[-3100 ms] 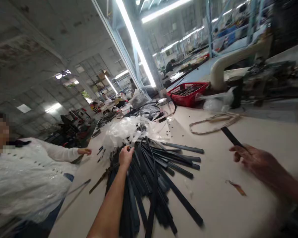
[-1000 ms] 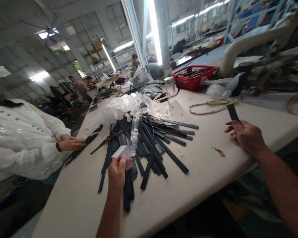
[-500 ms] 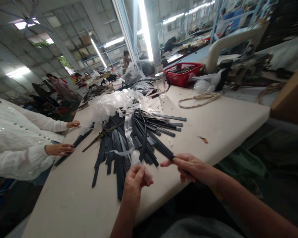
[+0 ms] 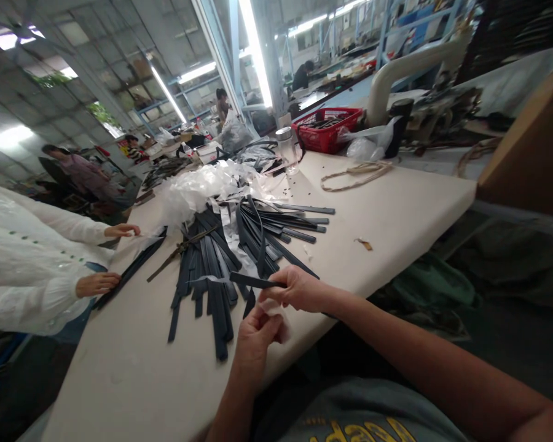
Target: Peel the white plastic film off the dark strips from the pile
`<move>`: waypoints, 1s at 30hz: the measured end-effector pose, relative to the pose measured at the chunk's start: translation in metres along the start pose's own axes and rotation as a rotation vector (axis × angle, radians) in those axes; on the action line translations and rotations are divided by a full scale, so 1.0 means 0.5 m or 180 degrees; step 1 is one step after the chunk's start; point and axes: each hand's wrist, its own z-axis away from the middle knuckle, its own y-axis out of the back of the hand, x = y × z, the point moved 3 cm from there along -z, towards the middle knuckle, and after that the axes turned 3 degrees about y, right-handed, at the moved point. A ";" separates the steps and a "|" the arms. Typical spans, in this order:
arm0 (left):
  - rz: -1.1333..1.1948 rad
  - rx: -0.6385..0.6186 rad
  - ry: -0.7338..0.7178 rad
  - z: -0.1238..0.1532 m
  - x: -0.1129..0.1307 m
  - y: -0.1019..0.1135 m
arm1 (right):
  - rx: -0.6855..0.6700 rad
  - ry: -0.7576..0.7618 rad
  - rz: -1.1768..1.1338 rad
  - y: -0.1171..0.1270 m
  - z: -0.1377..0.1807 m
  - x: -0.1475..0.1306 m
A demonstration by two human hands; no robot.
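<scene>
Drawn back across the counter (image 4: 396, 209), my right hand (image 4: 301, 290) now clamps a dark strip (image 4: 251, 280) just above my left hand (image 4: 257, 336), which pinches clear plastic film (image 4: 273, 305), both meeting beside the strip pile (image 4: 212, 258).

I see a red basket (image 4: 327, 132) at the far end of the table (image 4: 405, 215), with a lidded glass jar (image 4: 286, 144) just beside it. A loop of tan cord (image 4: 357, 174) lies flat nearby. A heap of clear plastic (image 4: 198, 187) sits mid-table. On the left, a co-worker's white sleeve (image 4: 27, 270) and hand (image 4: 96, 283). A small brown scrap (image 4: 364, 244) lies alone, and there's a cardboard box (image 4: 534, 147) far right.
</scene>
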 end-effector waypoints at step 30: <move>0.0957 0.0004 0.0153 -0.063 0.003 -0.122 | 0.1518 0.0103 -0.0018 0.059 0.176 0.071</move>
